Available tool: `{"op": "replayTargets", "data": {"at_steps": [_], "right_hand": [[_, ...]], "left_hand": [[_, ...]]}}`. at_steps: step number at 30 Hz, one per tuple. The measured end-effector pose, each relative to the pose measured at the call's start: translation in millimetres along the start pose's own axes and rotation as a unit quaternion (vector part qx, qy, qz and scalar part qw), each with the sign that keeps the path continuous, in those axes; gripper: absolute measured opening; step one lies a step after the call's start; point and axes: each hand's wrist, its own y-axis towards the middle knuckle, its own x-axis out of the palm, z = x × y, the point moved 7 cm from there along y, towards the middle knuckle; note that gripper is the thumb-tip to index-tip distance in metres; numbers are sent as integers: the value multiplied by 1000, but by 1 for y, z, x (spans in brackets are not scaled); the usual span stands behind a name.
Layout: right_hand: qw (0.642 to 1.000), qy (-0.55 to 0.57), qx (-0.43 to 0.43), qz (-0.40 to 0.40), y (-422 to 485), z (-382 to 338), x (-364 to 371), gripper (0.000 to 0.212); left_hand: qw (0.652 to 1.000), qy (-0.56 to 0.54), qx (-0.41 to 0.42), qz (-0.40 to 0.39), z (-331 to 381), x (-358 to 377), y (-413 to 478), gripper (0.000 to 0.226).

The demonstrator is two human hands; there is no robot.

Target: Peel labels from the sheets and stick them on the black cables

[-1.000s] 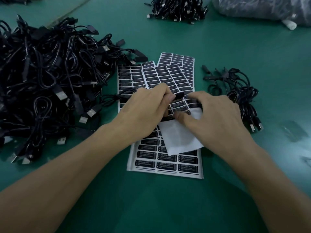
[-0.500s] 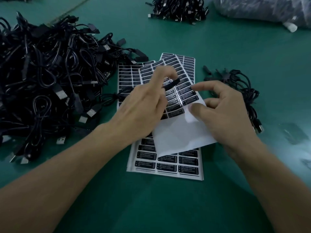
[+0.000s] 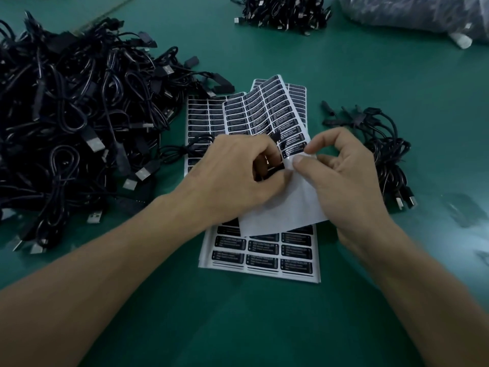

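The left grip (image 3: 232, 178) is clenched, knuckles up, over the middle of the sheets. Its fingers curl round a black cable (image 3: 185, 149), whose loop trails out to the left across the stack (image 3: 259, 263). A dark tip shows just above the knuckles. What else the curled fingers cover is hidden.

The right grip (image 3: 346, 178) pinches the top sheet (image 3: 277, 210) between thumb and forefinger, at its right edge, where the printed rows end and the bare white backing begins. The other 3 fingers are loosely bent behind it. Whether the pinch has a label's corner or only the backing cannot be told. The 2 grips almost touch over this sheet.

The top sheet is raised and tilted, its far end fanned to the right over the sheets beneath. Its far half carries rows of black labels (image 3: 264, 112). Its near half is plain white.

The stack lies flat on the green counter (image 3: 238, 327), with 3 columns of labels showing at its near end.

A large pile (image 3: 79, 115) of black cables fills the counter on the left, touching the stack's far left corner. A small bundle (image 3: 386, 154) of cables lies just right of the right grip. A far heap (image 3: 285, 11) of cables sits at the top edge, beside a clear bag (image 3: 423, 14) in the top right corner.
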Motion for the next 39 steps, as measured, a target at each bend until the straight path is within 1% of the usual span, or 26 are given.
{"op": "replayTargets", "data": {"at_steps": [4, 9, 13, 21, 26, 27, 29, 31, 33, 35, 37, 39], "right_hand": [[1000, 7, 10, -7, -1, 1, 1, 21], [1000, 25, 15, -7, -3, -1, 5, 22], [999, 31, 19, 4, -4, -2, 5, 29], [999, 38, 16, 17, -1, 1, 2, 33], [999, 34, 16, 25, -1, 2, 0, 28], [999, 16, 7, 34, -1, 1, -2, 26], [996, -64, -32, 58, -3, -5, -7, 24], [981, -158, -82, 76, -6, -15, -9, 20], [966, -221, -113, 73, -10, -22, -7, 18], [952, -282, -107, 48, -11, -22, -1, 17], [929, -357, -93, 28, -11, -19, 1, 21], [908, -401, -116, 40, -14, -24, 1, 26]], "left_hand": [[999, -24, -25, 0, -2, 0, -1, 12], [998, -35, -43, 3, -4, 0, 0, 11], [998, -41, -57, -3, -7, 2, 0, 10], [994, -81, -69, -17, -9, 3, 1, 8], [992, -96, -82, -15, -11, 4, 1, 11], [992, -94, -84, -11, -11, 3, 1, 11], [992, -95, -87, 5, -12, -1, 1, 13], [991, -95, -90, 30, -13, -6, 2, 15], [989, -97, -95, 55, -15, -11, 2, 18], [986, -109, -95, 80, -14, -16, 1, 20], [984, -114, -90, 100, -12, -18, 0, 20], [984, -112, -91, 107, -11, -18, 0, 18]]}}
